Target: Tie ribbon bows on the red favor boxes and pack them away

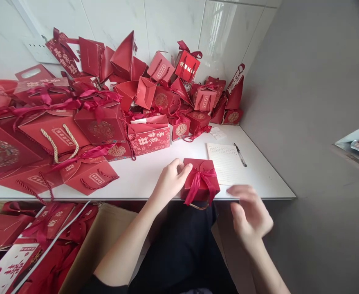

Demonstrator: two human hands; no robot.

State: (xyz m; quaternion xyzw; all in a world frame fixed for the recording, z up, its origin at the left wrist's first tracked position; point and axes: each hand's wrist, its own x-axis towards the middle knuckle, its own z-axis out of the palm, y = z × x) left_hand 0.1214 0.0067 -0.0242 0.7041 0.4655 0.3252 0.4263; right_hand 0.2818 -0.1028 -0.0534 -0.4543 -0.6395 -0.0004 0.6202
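Note:
A small red gift box with a ribbon bow on top sits at the front edge of the white table. Below its front side hangs a loop of twisted gold cord. My left hand grips the box's left side, thumb on top; its other fingers are partly hidden. To the right of the box, apart from it, my right hand is raised with thumb and fingers spread and nothing between them. Its fingertips are slightly blurred.
A lined notepad with writing and a pen lie behind the box. Many red gift boxes are piled along the tiled wall. A cardboard carton of more boxes stands below left. A grey panel bounds the right side.

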